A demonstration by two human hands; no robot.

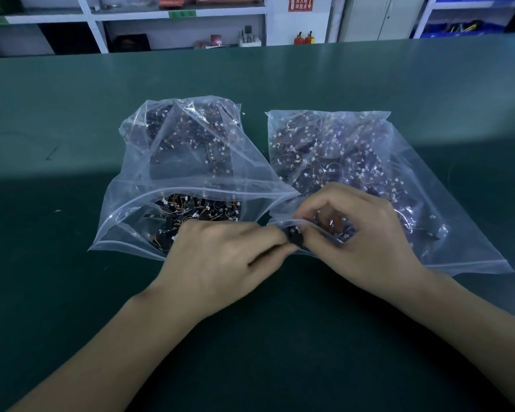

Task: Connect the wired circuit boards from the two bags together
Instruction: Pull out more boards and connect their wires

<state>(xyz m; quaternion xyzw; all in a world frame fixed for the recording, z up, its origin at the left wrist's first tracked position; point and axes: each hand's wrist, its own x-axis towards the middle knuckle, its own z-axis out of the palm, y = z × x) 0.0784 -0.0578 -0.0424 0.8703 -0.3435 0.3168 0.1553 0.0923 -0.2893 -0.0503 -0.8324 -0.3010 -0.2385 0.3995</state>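
The green work table (72, 292) fills most of the frame, with white shelving (95, 25) running along the top edge. On the table, across the middle of the frame, lie two clear zip bags side by side: the left bag (131, 227), its mouth gaping toward the lower left, and the right bag (458, 233), lying flatter at centre right; both are full of small dark wired circuit boards (191, 135) with thin wires and white connectors. Just below centre the two hands meet at the near corner of the right bag. The left hand (217, 257) reaches in from the lower left with fingertips pinched together, and the right hand (366, 233) curls over from the right; between them they hold a small dark board piece (294, 235), though the connectors themselves are too small and hidden to tell whether they are mated. The step looks like the joining of one board from each bag. To do it well, I would judge that the plug and socket should be lined up squarely first, gripped by the housings and not the wires, and pushed straight together without twisting, clear of the bag film so no plastic is trapped.
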